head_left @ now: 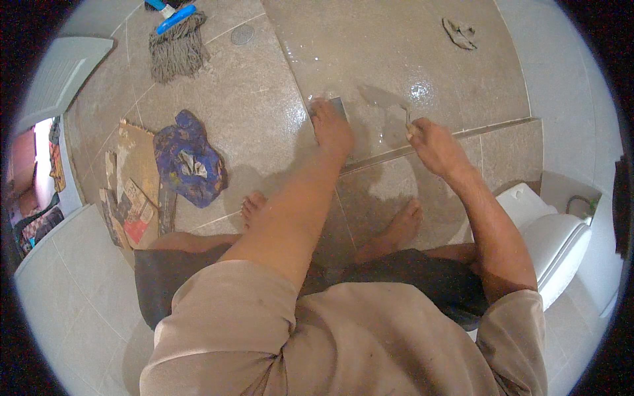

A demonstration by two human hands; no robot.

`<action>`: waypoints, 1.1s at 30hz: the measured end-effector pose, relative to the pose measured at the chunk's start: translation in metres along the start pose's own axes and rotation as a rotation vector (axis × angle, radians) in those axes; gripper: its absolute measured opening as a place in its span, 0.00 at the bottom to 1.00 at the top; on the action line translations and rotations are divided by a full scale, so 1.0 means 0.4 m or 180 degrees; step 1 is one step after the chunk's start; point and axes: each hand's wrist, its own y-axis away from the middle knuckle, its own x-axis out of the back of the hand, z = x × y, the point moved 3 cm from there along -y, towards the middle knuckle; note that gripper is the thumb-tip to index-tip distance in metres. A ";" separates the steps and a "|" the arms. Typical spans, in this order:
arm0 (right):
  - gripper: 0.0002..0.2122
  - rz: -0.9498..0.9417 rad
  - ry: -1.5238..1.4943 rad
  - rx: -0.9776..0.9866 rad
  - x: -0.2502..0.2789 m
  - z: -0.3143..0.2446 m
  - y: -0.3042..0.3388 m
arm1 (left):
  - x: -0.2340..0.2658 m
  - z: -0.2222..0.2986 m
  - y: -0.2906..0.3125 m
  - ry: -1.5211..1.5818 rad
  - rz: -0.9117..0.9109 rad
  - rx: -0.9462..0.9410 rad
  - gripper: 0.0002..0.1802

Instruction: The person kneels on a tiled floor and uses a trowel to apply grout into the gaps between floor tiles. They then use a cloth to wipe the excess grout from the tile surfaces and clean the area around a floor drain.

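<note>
Two bare hands work over the wet floor (475, 76). The right hand's (436, 146) grip is clamped on the handle of a trowel (383, 98), its blade pointing away to the left, low over the wet patch. The left hand (332, 129) lies over a flat grey piece (339, 107) at the edge of that patch, hiding most of it; whether this grip pinches it or only presses, I cannot tell.

A ledge (462, 135) crosses between the trowel and the person's right foot (403, 228), and a toilet (561, 257) crowds the right forearm. Off to the left, a crumpled blue bundle (188, 155) lies against dirty cardboard (135, 155). Farther off are a mop (178, 46), a round drain (242, 35) near it, and a crumpled grey scrap (459, 34) on the wet floor.
</note>
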 end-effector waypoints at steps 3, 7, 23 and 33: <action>0.20 -0.0013 -0.0086 0.0037 -0.018 0.029 0.011 | -0.052 0.035 0.011 0.0353 -0.0018 -0.0060 0.37; 0.20 -0.0168 0.0031 -0.0053 -0.012 0.000 -0.015 | -0.110 0.113 0.023 0.0608 -0.1421 0.0106 0.39; 0.19 -0.0017 -0.0033 -0.0010 -0.010 0.000 0.004 | -0.025 0.064 0.052 0.1057 0.0079 0.0281 0.43; 0.20 0.0284 -0.0170 0.0084 -0.025 0.013 -0.024 | -0.016 0.173 0.156 0.1375 0.0260 -0.1549 0.14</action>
